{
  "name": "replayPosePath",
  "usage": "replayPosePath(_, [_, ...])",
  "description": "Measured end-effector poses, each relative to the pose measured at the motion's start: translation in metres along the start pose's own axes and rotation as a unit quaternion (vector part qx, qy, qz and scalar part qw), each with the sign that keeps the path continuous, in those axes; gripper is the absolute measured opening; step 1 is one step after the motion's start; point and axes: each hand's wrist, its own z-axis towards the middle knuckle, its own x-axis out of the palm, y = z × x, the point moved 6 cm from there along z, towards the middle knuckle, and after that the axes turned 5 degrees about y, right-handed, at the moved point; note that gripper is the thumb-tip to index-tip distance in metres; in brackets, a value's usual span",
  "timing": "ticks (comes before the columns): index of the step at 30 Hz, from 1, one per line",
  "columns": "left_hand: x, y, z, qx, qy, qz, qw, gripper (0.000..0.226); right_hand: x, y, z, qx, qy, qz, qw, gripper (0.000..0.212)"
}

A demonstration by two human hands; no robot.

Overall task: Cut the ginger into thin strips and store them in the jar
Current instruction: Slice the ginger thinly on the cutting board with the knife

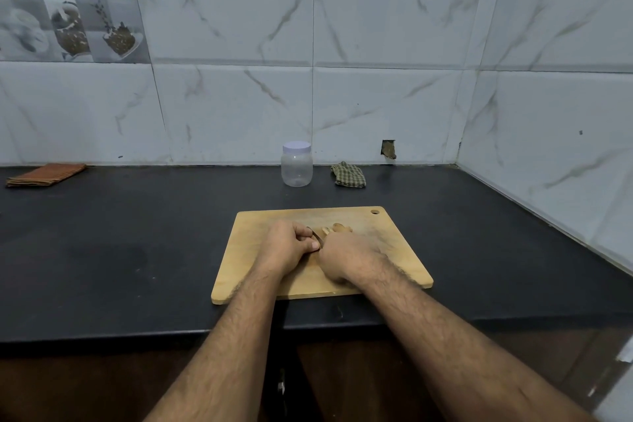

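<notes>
Ginger (337, 228) on the far half of the wooden cutting board (404, 250), a knobbly root with a pale cut face at its left end. Judged firm, fibrous and light, with a rounded skin likely to roll — best pinned on a flat cut face, fingers kept behind the blade line. Knife (317, 236): only a curved sliver of blade shows between the hands, just left of the root. Left hand (291, 245) curled closed beside the blade; whether it grips the knife or steadies it cannot be told. Right hand (346, 259) also curled, its fingers hidden, contents not determinable. Jar (296, 164) stands upright with its lid on, well behind the board, beside a checked cloth (349, 175) — it must be opened before storing. Board edges leave bare wood at right; dark counter (137, 233) is open on the left, a folded cloth (46, 175) far off.
</notes>
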Motion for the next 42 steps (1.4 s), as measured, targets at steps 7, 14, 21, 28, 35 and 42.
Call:
replayPosePath(7, [0.000, -0.001, -0.003, 0.009, 0.010, -0.004, 1.000, 0.025, 0.006, -0.011, -0.025, 0.016, -0.003, 0.007, 1.000, 0.023])
replayPosePath(14, [-0.001, -0.001, -0.004, 0.006, 0.024, 0.000, 1.000, 0.015, 0.011, -0.011, -0.043, 0.011, -0.026, -0.005, 1.000, 0.026])
replayPosePath(21, [-0.001, -0.001, -0.005, 0.000, 0.020, -0.004, 1.000, 0.015, 0.011, -0.018, -0.052, 0.032, -0.011, 0.028, 0.999, 0.027])
replayPosePath(28, [-0.002, 0.001, -0.005, -0.001, 0.020, -0.011, 1.000, 0.017, 0.015, -0.014, -0.052, 0.037, 0.004, 0.039, 0.999, 0.024])
replayPosePath(35, [-0.001, 0.002, -0.003, 0.002, 0.026, 0.003, 1.000, 0.020, 0.018, -0.018, -0.054, 0.051, 0.012, 0.053, 0.997, 0.024])
replayPosePath(42, [-0.001, 0.003, -0.003, 0.003, 0.028, 0.005, 1.000, 0.020, 0.017, -0.019, -0.054, 0.053, -0.001, 0.059, 0.997, 0.024])
